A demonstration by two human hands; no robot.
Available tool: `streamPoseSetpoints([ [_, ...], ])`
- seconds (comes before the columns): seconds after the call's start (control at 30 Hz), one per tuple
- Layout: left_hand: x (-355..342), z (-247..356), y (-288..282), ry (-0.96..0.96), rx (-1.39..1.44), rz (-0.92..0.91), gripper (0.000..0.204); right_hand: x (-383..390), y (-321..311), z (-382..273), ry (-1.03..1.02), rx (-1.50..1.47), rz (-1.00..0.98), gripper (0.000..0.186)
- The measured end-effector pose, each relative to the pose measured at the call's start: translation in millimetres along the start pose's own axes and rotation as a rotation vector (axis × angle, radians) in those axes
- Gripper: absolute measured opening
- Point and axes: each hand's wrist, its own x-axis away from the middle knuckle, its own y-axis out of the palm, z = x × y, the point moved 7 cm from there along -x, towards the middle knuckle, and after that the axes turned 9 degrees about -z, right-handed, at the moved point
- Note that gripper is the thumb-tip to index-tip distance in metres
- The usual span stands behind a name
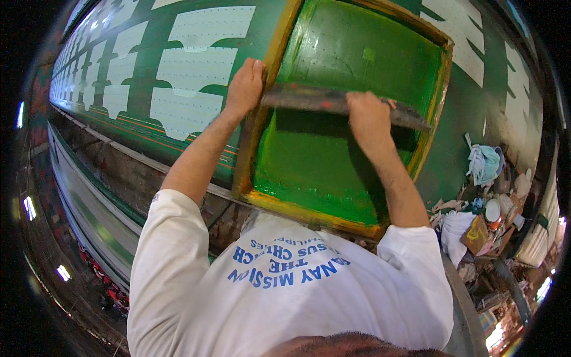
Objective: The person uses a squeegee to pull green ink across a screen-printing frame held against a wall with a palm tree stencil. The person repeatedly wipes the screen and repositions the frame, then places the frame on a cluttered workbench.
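Note:
A screen printing frame (309,212) with yellow-stained wooden sides lies on the long green table in front of me. Its green mesh (309,156) looks wet and shiny. My left hand (245,89) is closed on the left side of the frame, its fingertips partly hidden. With my right hand (369,121) I grip a long, dark, stained squeegee (309,99), which lies across the mesh from the left side nearly to the right side. The squeegee is slightly blurred and casts a shadow on the mesh on its near side.
White printed pieces (196,65) lie in rows on the green table (140,98) to the left, and more lie to the right. A light-blue cloth or mask (485,163) and a clutter of rags, cups and containers (492,211) sit at the right. Another long table (95,196) runs along the left.

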Motion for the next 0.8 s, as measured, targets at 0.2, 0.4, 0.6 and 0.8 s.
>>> streamPoseSetpoints([
  [0.2, -4.3, -3.0, -1.8, 0.022, 0.053, 0.01, 0.039, 51.4, -2.3, -44.5, -0.014, -0.096, -0.273, 0.018],
  [0.4, 1.9, 7.3, -3.0, -0.01, 0.022, -0.008, 0.043, -8.5, -32.1, 33.0, 0.095, -0.02, -0.197, 0.017],
  [0.6, 2.8, 12.0, -7.1, -0.012, -0.009, 0.019, 0.04, -97.2, -55.2, 113.8, 0.09, 0.133, 0.35, 0.013],
  [0.8, 4.8, 4.2, -9.9, 0.142, -0.135, 0.039, 0.039, -147.9, -29.7, 171.6, 0.102, 0.139, 0.418, 0.02],
])
